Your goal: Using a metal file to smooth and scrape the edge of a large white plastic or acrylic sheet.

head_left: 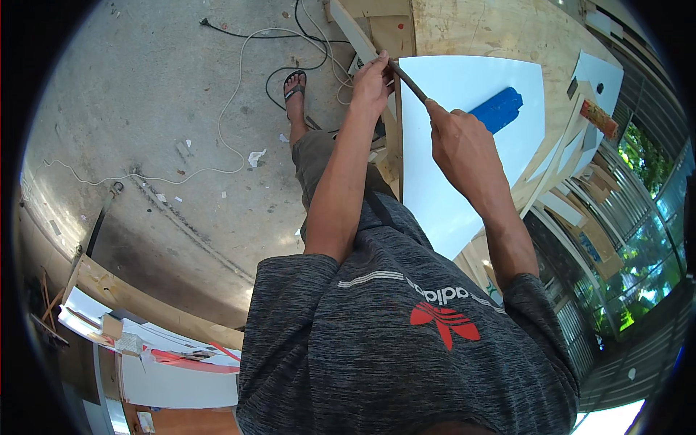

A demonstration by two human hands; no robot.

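My right hand [464,145] is closed around the near end of a slim, dark, file-like bar [409,82]. The bar slants up and left across the corner of a white sheet [449,181] on the workbench. At its far end, the fingers of my left hand [371,83] are pinched together, where a pale wooden strip [353,30] also meets the bench edge. The fingers partly hide the bar's tip and the strip. To the right of my right hand, a flat blue object [499,109] lies on the sheet.
The plywood bench top [478,25] extends beyond the sheet. A brush-like tool [599,119] with a worn reddish surface lies at the right. Black and white cables [290,69] cross the concrete floor, with paper scraps [256,158] scattered about. Another bench [138,290] stands lower left.
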